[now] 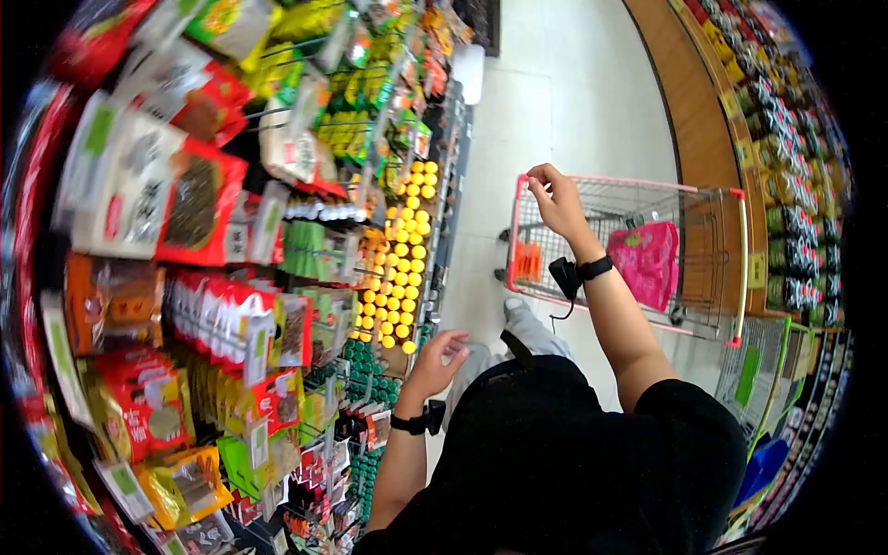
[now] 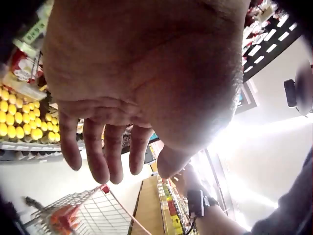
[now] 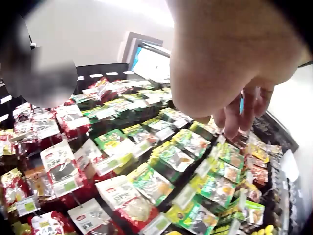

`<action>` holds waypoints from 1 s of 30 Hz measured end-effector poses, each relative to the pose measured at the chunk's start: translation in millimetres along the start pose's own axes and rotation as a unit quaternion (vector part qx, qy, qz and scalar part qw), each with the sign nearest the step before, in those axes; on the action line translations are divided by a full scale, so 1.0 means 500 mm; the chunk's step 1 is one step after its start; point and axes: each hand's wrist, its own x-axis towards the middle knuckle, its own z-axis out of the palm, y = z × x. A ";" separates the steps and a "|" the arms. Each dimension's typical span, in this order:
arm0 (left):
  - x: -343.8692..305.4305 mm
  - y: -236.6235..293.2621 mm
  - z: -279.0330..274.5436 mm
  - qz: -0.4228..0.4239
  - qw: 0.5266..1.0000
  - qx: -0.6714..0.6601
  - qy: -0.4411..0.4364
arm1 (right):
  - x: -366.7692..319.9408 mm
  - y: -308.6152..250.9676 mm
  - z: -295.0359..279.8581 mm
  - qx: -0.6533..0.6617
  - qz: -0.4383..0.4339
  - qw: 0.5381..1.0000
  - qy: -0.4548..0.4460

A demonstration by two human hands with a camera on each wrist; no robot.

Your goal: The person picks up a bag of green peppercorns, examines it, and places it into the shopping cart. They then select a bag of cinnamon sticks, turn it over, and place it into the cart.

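Observation:
The left hand (image 1: 435, 367) hangs near the lower shelves of yellow-capped bottles (image 1: 403, 268), touching nothing. Seen in the left wrist view, that hand (image 2: 142, 83) has its palm toward the camera and its fingers extended, with nothing in them. Over the far end of the shopping cart (image 1: 601, 190), the right hand (image 1: 559, 202) is raised with its fingers loosely bent; whether it touches the cart's rim is unclear. The right wrist view shows the right hand (image 3: 234, 73) holding nothing, with packaged goods (image 3: 181, 156) on racks behind it. A pink bag (image 1: 645, 264) lies in the cart.
Hanging packets (image 1: 157, 194) fill the shelves on the left. Shelves of jars (image 1: 791, 222) line the right side, beyond a wooden panel (image 1: 680, 65). A second cart (image 1: 760, 365) with green trim stands at the lower right. Pale floor (image 1: 555, 102) runs between the shelves.

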 end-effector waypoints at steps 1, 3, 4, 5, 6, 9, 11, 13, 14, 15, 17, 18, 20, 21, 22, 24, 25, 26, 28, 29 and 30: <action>0.034 0.014 0.018 0.003 1.000 0.005 -0.013 | -0.009 0.055 -0.014 -0.010 0.031 0.999 -0.007; 0.086 0.046 0.050 -0.011 1.000 0.008 -0.027 | -0.033 0.181 -0.024 -0.027 0.088 0.995 -0.025; 0.109 0.060 0.069 -0.014 1.000 0.006 -0.028 | -0.047 0.231 -0.034 -0.072 0.138 0.984 -0.088; 0.127 0.068 0.088 -0.019 0.999 0.005 -0.027 | -0.073 0.300 -0.027 -0.092 0.149 0.976 -0.132; 0.141 0.068 0.109 -0.029 0.999 0.005 -0.031 | -0.099 0.352 -0.021 -0.117 0.158 0.961 -0.196; 0.169 0.030 0.168 -0.074 0.996 -0.024 -0.048 | -0.211 0.532 0.034 -0.164 0.168 0.882 -0.408; 0.170 -0.029 0.200 -0.130 0.990 -0.027 -0.038 | -0.254 0.519 0.038 -0.211 0.181 0.797 -0.536; 0.149 -0.124 0.231 -0.206 0.978 -0.033 -0.017 | -0.310 0.555 0.057 -0.173 0.173 0.796 -0.554; 0.127 -0.186 0.244 -0.202 0.979 -0.007 0.012 | -0.325 0.560 0.061 -0.183 0.186 0.796 -0.546; 0.091 -0.262 0.252 -0.248 0.968 0.011 0.023 | -0.336 0.566 0.067 -0.193 0.199 0.797 -0.536; 0.003 -0.386 0.258 -0.354 0.932 -0.043 0.069 | -0.343 0.568 0.074 -0.202 0.200 0.790 -0.543; -0.017 -0.368 0.254 -0.396 0.914 -0.044 0.076 | -0.341 0.573 0.074 -0.210 0.203 0.786 -0.544; -0.095 -0.428 0.263 -0.401 0.905 -0.086 0.113 | -0.330 0.582 0.085 -0.216 0.197 0.768 -0.569; -0.098 -0.392 0.262 -0.420 0.899 -0.061 0.106 | -0.338 0.612 0.101 -0.221 0.186 0.763 -0.578; -0.108 -0.395 0.260 -0.417 0.901 -0.070 0.100 | -0.329 0.611 0.101 -0.224 0.182 0.762 -0.580; -0.115 -0.383 0.268 -0.412 0.899 -0.085 0.119 | -0.321 0.643 0.115 -0.226 0.172 0.761 -0.584; -0.099 -0.360 0.273 -0.405 0.902 -0.087 0.121 | -0.317 0.664 0.126 -0.220 0.183 0.760 -0.583; -0.079 -0.339 0.277 -0.399 0.904 -0.089 0.126 | -0.315 0.683 0.138 -0.213 0.192 0.759 -0.584; -0.046 -0.331 0.283 -0.357 0.922 -0.087 0.119 | -0.313 0.709 0.145 -0.211 0.195 0.759 -0.584; -0.029 -0.340 0.289 -0.352 0.930 -0.041 0.097 | -0.319 0.721 0.147 -0.202 0.186 0.788 -0.552; 0.003 -0.298 0.295 -0.337 0.934 -0.058 0.105 | -0.362 0.819 0.174 -0.222 0.164 0.778 -0.564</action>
